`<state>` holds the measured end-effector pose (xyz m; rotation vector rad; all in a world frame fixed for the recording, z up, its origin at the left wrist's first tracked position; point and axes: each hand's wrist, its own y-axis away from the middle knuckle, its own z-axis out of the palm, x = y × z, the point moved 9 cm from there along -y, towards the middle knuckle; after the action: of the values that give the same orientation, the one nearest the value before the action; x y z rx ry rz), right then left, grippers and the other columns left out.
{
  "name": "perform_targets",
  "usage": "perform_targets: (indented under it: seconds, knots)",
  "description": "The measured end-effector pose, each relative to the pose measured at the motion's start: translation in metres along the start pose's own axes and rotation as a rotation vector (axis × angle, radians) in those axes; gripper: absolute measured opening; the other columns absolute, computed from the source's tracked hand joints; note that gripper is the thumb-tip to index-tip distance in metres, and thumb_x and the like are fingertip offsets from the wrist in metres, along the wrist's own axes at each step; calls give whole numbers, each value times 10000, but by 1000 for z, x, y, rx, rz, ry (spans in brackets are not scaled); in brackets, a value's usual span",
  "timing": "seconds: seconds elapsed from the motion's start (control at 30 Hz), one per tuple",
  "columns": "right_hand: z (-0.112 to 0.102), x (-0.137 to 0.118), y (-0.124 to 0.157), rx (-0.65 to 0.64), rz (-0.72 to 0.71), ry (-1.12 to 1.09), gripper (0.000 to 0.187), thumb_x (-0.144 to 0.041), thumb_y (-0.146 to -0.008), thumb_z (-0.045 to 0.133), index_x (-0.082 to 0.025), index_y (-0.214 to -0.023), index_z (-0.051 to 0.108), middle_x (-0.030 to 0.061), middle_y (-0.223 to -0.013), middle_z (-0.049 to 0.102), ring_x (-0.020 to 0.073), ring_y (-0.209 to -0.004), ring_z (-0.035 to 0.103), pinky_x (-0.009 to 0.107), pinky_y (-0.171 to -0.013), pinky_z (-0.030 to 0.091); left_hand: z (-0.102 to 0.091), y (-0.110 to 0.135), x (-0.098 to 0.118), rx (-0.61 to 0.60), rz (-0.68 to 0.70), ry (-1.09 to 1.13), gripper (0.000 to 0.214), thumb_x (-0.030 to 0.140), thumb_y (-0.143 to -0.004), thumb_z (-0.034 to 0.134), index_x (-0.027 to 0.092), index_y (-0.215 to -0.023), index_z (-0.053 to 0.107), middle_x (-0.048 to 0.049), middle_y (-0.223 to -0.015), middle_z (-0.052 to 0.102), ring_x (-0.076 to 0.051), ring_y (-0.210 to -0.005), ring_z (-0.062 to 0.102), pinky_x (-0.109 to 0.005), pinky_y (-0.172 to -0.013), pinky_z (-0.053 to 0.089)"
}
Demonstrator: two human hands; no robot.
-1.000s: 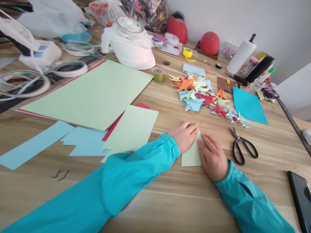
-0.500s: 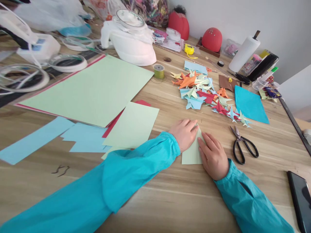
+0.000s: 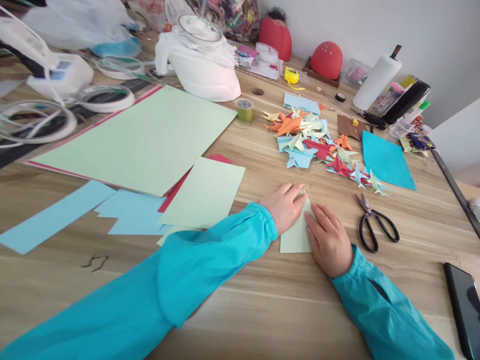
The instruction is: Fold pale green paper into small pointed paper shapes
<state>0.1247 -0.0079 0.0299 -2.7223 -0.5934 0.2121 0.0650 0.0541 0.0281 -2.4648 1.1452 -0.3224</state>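
A small sheet of light green paper lies on the wooden table between my hands, its top corners folded in to a point. My left hand covers the upper left of the paper; its curled fingers and thumb are closed at the folded tip. My right hand lies along the right edge, fingers stretched out flat and pressing on the fold. Much of the folded part is hidden under both hands. Black-handled scissors rest on the table to the right of my right hand.
Folded paper cranes or planes in several colours are heaped beyond my hands. Left of them are a large green sheet, a smaller green sheet and blue strips. A thread spool stands behind; a phone lies at right.
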Motion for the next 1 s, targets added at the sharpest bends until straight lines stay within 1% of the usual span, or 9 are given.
perform_targets:
  seconds: [0.1,0.27,0.43,0.63,0.73,0.83,1.0]
  knots:
    - [0,0,-1,1,0,4,299,-152,-851,450,-118,-1112,591,150,-1217,552,276,-1165,458,447,-903,456,1,0,3,5,32,0,301,183,-862,405,97,-1078,596,-109,-1182,563,-240,-972,519,-379,-801,457]
    - [-1,0,-1,5,6,8,295,-162,-855,444,-127,-1105,595,144,-1213,556,271,-1165,462,447,-903,456,4,0,3,-1,48,32,311,181,-873,385,92,-1098,580,-99,-1140,594,-230,-983,514,-377,-807,452]
    - [-1,0,-1,1,4,13,299,-161,-851,453,-118,-1111,594,145,-1220,551,277,-1165,461,446,-911,450,5,1,0,7,20,49,314,200,-874,378,118,-1090,591,-93,-1152,589,-228,-987,509,-380,-805,456]
    - [0,0,-1,-10,-3,13,304,-163,-855,441,-116,-1115,590,147,-1219,551,274,-1169,455,440,-906,454,3,3,-5,33,-41,21,314,248,-858,410,147,-1082,606,-131,-1181,552,-252,-1012,497,-404,-801,459]
    - [0,0,-1,-6,-1,11,303,-165,-858,435,-125,-1118,586,145,-1223,549,269,-1172,453,443,-905,454,3,2,-1,3,-6,32,317,219,-869,391,126,-1089,599,-107,-1226,540,-243,-1000,505,-394,-803,461]
    - [0,0,0,6,2,15,299,-168,-860,434,-135,-1113,589,140,-1221,551,268,-1166,461,443,-902,456,3,0,1,-14,17,51,320,197,-880,371,106,-1092,593,-80,-1197,573,-231,-990,511,-384,-809,464]
    - [0,0,0,1,1,12,302,-165,-862,430,-130,-1118,586,146,-1223,549,270,-1172,457,447,-902,457,3,-1,1,-7,18,46,307,192,-874,388,95,-1081,594,-99,-1144,600,-233,-996,511,-387,-806,465]
